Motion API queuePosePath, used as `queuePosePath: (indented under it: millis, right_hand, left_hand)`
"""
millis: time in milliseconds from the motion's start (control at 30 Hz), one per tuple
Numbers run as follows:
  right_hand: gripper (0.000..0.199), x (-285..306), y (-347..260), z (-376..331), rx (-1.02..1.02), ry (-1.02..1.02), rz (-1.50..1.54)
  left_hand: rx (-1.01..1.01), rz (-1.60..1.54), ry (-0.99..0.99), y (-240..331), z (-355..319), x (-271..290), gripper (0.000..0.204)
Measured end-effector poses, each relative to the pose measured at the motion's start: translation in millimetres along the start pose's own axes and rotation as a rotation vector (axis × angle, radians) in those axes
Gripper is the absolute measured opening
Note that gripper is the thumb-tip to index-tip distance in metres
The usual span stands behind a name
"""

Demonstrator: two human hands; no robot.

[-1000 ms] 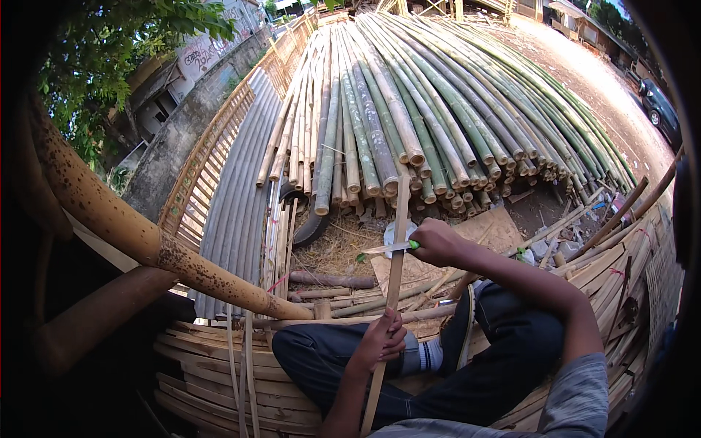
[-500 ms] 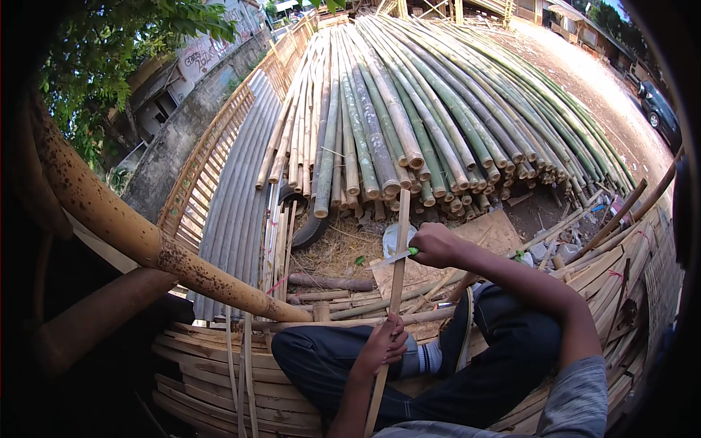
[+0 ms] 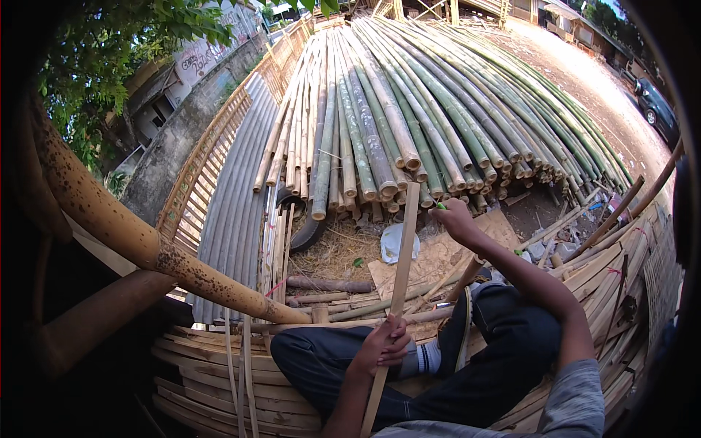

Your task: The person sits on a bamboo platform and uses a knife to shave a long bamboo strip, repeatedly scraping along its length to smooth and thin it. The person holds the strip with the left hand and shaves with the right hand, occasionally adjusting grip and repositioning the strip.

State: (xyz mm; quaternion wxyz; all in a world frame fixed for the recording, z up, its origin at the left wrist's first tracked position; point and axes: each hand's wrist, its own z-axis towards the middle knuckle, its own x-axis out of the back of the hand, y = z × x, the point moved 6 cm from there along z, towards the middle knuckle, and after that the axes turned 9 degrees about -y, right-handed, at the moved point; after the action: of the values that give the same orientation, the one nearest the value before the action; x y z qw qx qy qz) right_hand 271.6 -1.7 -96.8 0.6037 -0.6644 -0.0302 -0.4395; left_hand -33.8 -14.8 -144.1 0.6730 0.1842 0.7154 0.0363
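Observation:
My left hand is closed round a flat bamboo slat, low down over my crossed legs. The slat leans slightly right, its upper end standing free in front of the stacked poles. My right hand grips a knife with a green handle, just to the right of the slat's upper end and apart from it. The blade hardly shows from this angle. Below the knife, a white plastic bag lies on the ground, partly behind the slat.
A large stack of bamboo poles fills the ground ahead. Split bamboo slats lie under and around my legs. One thick bamboo pole slants across the left side. Beyond it are corrugated sheets. A dark car stands far right.
My right hand has moved up and right with the knife, away from the slat its blade crossed before. The slat's top has swung slightly right; my left hand stays about where it was.

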Motion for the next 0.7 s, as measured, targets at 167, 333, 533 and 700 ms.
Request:
queuePosePath:
  millis: [167,333,533,700]
  right_hand:
    - [0.048,2.9,-33.6,-7.3,0.052,-0.010,0.021]
    - [0.053,-19.2,-94.7,-21.0,0.282,-0.200,-0.287]
    - [0.044,-37.8,-104.3,-29.8,0.230,-0.397,-0.107]
    - [0.035,-41.8,-84.1,-22.7,0.211,-0.394,0.032]
  left_hand:
    - [-0.043,-0.003,0.028,20.9,-7.9,9.3,0.047]
    - [-0.032,0.025,0.068,15.6,-7.0,7.0,0.047]
    - [-0.030,0.090,0.120,11.5,-4.4,10.8,0.045]
    - [-0.020,0.094,0.108,9.0,-1.8,13.1,0.044]
